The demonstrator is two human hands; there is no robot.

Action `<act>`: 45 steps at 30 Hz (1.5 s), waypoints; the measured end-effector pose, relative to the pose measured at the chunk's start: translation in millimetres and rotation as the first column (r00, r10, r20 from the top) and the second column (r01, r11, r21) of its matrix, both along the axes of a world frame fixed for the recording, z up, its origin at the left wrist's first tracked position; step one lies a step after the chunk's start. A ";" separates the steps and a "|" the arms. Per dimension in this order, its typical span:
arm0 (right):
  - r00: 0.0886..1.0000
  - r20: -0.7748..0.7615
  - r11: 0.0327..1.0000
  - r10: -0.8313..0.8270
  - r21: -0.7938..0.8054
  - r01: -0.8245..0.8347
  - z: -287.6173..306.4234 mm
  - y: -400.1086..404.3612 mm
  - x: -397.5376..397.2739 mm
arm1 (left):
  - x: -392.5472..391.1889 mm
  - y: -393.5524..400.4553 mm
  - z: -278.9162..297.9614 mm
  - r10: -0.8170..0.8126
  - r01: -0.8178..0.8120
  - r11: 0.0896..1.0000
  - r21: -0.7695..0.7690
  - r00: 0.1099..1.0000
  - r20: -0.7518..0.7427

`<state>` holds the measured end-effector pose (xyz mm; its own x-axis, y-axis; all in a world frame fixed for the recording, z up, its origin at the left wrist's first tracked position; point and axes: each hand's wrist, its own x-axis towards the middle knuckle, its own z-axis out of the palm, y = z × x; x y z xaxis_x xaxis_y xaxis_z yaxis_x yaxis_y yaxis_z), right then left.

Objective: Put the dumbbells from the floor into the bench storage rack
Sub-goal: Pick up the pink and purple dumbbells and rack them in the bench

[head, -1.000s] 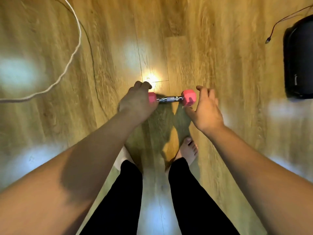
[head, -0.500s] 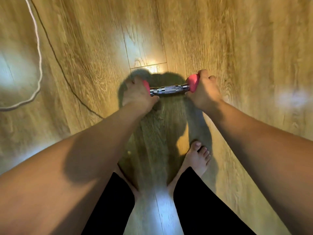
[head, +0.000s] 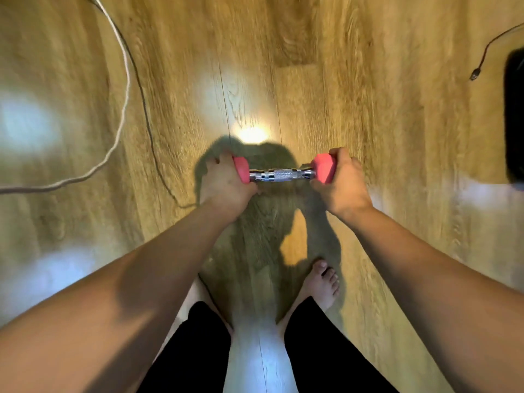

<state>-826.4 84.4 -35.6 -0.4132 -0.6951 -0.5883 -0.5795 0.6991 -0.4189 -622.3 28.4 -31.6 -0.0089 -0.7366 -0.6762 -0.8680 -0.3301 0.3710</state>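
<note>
A small dumbbell (head: pixel 282 175) with pink hexagonal ends and a knurled chrome handle is held level above the wooden floor, casting a shadow below. My left hand (head: pixel 224 182) grips its left pink end and my right hand (head: pixel 341 184) grips its right pink end. The bare handle shows between the hands. No bench or storage rack is in view.
A white cord (head: pixel 122 89) and a thin dark cable (head: pixel 150 129) curve across the floor at the left. A black object (head: pixel 514 117) lies at the right edge with a wire and plug (head: pixel 477 72) beside it. My bare feet (head: pixel 323 282) stand below the dumbbell.
Both hands closed on the dumbbell's ends and lifted it off the floor. The view swung left and then back to the right, bringing the black object into sight again.
</note>
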 end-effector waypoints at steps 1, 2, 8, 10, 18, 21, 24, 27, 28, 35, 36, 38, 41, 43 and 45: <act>1.000 -0.007 0.999 -0.008 -0.032 0.008 15.4 -9.0 1.3 | 2.9 -9.9 15.9 0.000 0.000 1.000 -0.026 1.000 -0.020; 1.000 -0.014 0.997 -0.013 -0.071 0.012 31.7 -20.0 2.6 | 5.3 -21.3 32.1 0.001 -0.003 0.998 -0.058 0.999 -0.039; 0.999 -0.033 0.968 -0.021 -0.250 0.012 133.3 -92.7 12.4 | 18.0 -97.0 126.9 0.027 -0.051 0.973 -0.225 0.994 -0.106; 0.999 -0.050 0.950 -0.012 -0.312 -0.004 166.3 -119.3 15.6 | 23.6 -124.5 157.8 0.056 -0.088 0.960 -0.266 0.990 -0.126; 0.999 -0.040 0.875 0.014 -0.483 -0.032 237.4 -238.9 29.5 | 45.5 -233.4 229.4 0.123 -0.198 0.892 -0.406 0.971 -0.203; 0.998 -0.030 0.855 0.060 -0.514 -0.067 236.3 -288.4 25.4 | 46.2 -273.8 227.8 0.159 -0.253 0.852 -0.458 0.959 -0.235; 0.996 -0.037 0.833 0.078 -0.547 -0.085 222.5 -325.5 22.1 | 42.4 -304.7 214.5 0.199 -0.311 0.823 -0.474 0.941 -0.272; 0.996 -0.063 0.827 0.068 -0.554 -0.092 199.9 -362.2 17.8 | 34.6 -339.8 188.6 0.237 -0.364 0.810 -0.459 0.920 -0.312; 0.995 -0.070 0.827 0.067 -0.555 -0.094 192.8 -370.0 17.7 | 33.0 -349.4 182.1 0.250 -0.381 0.806 -0.454 0.913 -0.322; 0.997 -0.082 0.788 0.017 -0.612 -0.063 141.6 -433.2 4.5 | 12.3 -423.5 128.6 0.251 -0.402 0.782 -0.476 0.903 -0.349; 0.997 -0.079 0.774 0.020 -0.630 -0.066 137.2 -441.6 2.7 | 10.4 -431.6 123.1 0.245 -0.404 0.774 -0.488 0.902 -0.356; 0.996 -0.077 0.751 0.033 -0.656 -0.076 130.4 -455.8 -0.2 | 7.2 -445.0 114.3 0.250 -0.433 0.753 -0.496 0.885 -0.392; 0.995 -0.098 0.724 0.030 -0.684 -0.089 122.0 -473.7 -4.9 | 3.2 -463.6 104.8 0.245 -0.415 0.764 -0.493 0.895 -0.373; 0.993 -0.114 0.711 0.016 -0.697 -0.092 118.7 -481.5 -6.8 | 1.3 -475.8 103.0 0.249 -0.390 0.771 -0.504 0.912 -0.325; 0.993 -0.119 0.696 -0.002 -0.713 -0.084 114.5 -484.7 -8.9 | -0.1 -484.7 102.1 0.245 -0.372 0.773 -0.514 0.922 -0.298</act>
